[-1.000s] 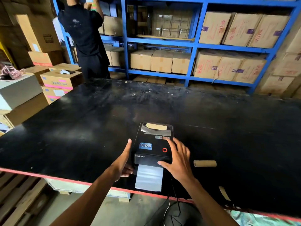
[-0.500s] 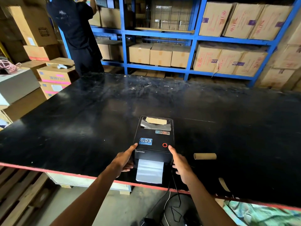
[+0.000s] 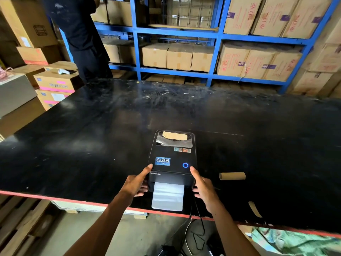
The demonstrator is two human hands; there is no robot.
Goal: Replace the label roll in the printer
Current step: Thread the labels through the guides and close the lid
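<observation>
A black label printer (image 3: 172, 159) sits near the front edge of the black table (image 3: 92, 137) with its lid down. Its round button glows blue. A strip of white label paper (image 3: 168, 197) hangs out of the front slot. My left hand (image 3: 137, 183) grips the printer's front left corner, thumb on top. My right hand (image 3: 203, 189) holds the front right corner in the same way. An empty cardboard roll core (image 3: 232, 176) lies on the table to the right of the printer.
A person in dark clothes (image 3: 79, 34) stands at the far left by blue shelving (image 3: 214, 36) full of cardboard boxes. More boxes (image 3: 55, 84) are stacked left of the table. Black cables (image 3: 191, 228) hang from the printer over the red table edge.
My right hand came off the printer's top and moved to its front right corner; my left hand closed on the left corner. The button light turned from red to blue.
</observation>
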